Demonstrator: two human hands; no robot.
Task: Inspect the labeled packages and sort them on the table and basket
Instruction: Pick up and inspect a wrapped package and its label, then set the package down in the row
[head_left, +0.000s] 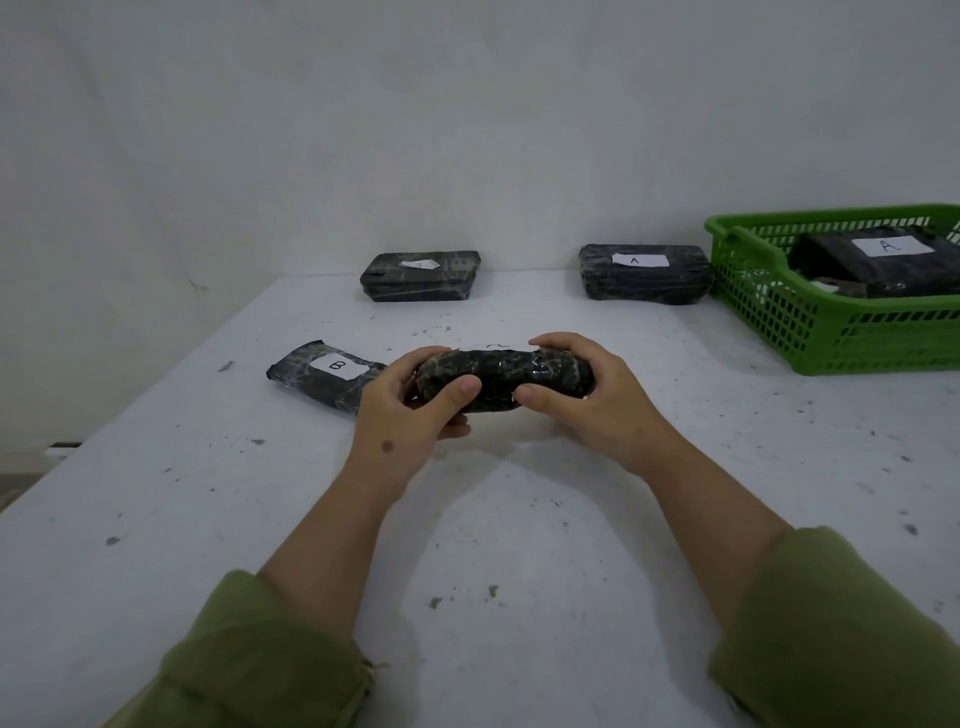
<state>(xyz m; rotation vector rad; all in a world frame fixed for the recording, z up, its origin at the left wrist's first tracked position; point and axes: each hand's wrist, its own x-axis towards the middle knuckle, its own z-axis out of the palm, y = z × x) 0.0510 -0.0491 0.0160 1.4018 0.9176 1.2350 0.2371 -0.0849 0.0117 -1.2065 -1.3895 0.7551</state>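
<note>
- Fingers (545, 343) of both hands curl round one black wrapped package (503, 382), held just above the table (519, 545), mid-frame.
- Left hand (402, 415) grips the package's left end, thumb on the near face, fingers behind.
- Right hand (587, 400) grips the right end the same way, thumb on the near face.
- Held package is tipped, near face toward camera; its white label (493, 345) shows only as a sliver on the far top edge, letter unreadable.
- B package (324, 376) lies flat on the table just left of the left hand, partly hidden behind it.
- Back-left package (420, 276) lies flat by the wall, label torn or crumpled, letter unreadable.
- A package (644, 274) lies flat at the back right, just beside the basket (779, 312).
- Green basket sits at the table's right edge, with another A-labelled package (878, 260) inside, leaning tilted on other dark items.
- Green sleeves (249, 660) cover both forearms.
- White table is speckled with dark marks; plain white wall (467, 130) behind.
</note>
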